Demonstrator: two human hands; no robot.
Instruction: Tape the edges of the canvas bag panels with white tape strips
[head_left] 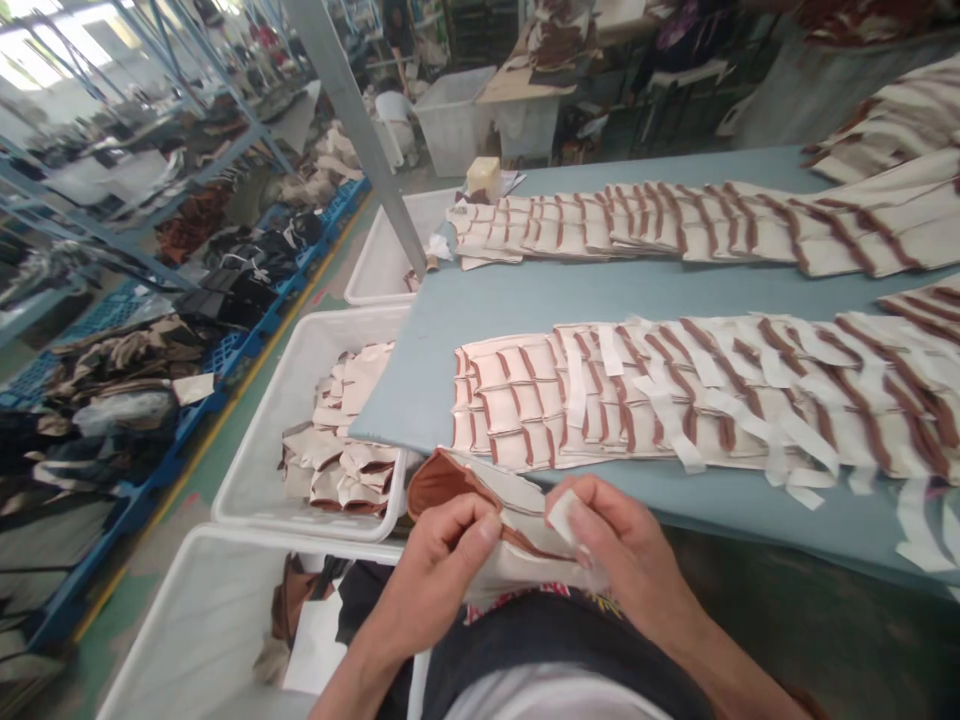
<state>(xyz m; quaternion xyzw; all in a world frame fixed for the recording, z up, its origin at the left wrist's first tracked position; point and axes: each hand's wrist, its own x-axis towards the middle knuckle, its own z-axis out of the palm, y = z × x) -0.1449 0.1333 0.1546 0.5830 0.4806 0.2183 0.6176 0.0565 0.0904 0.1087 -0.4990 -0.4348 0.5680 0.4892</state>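
Close to my body I hold a cream fabric piece (pixel 517 492) with brown lining, just off the table's front edge. My left hand (pixel 457 560) pinches its brown edge between thumb and fingers. In my right hand (pixel 619 545) a small white strip (pixel 564 515) is gripped between thumb and fingertips, beside the right end of the fabric piece. Just beyond my hands lies a row of overlapping cream and brown fabric pieces (pixel 517 395), with loose white strips (pixel 667 420) scattered over its right part.
A second row of fabric pieces (pixel 600 222) lies farther back on the blue-grey table (pixel 480 300). White bins (pixel 255 440) with fabric stand left of it, near a metal post (pixel 360 120). Blue pallets (pixel 262 310) with piled cloth line the aisle.
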